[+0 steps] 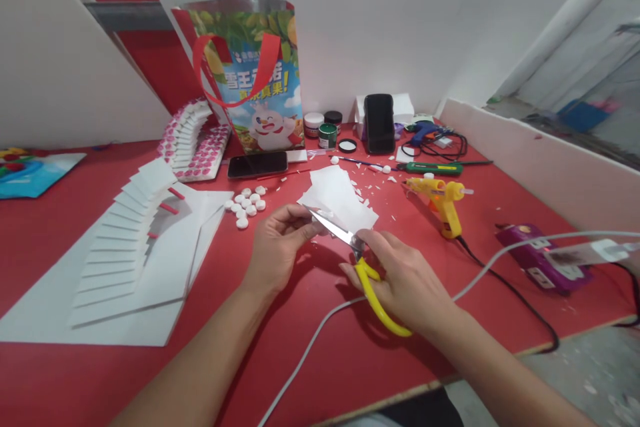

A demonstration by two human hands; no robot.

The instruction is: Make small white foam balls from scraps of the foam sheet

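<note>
My right hand (pixel 405 277) is wrapped round yellow-handled scissors (pixel 383 310), whose blades point up and to the left. My left hand (pixel 283 240) pinches a small white piece (pixel 320 218) at the blade tips; its fingers partly hide that piece. Under and beyond the blades lies a white sheet (pixel 337 193) with white scraps around it. Left of my left hand is a group of small round white pieces (pixel 245 203). A curved white stepped model (pixel 117 240) rests on white boards (pixel 150 330) at the left.
Behind stand a printed bag (pixel 265 93), paint jars (pixel 327 135) and an upright phone (pixel 379 123). Another phone (pixel 257 165) lies flat. At right are a yellow glue gun (pixel 445 203) and a purple power strip (pixel 540 260). A white cable (pixel 315 340) crosses the red table (pixel 280 380).
</note>
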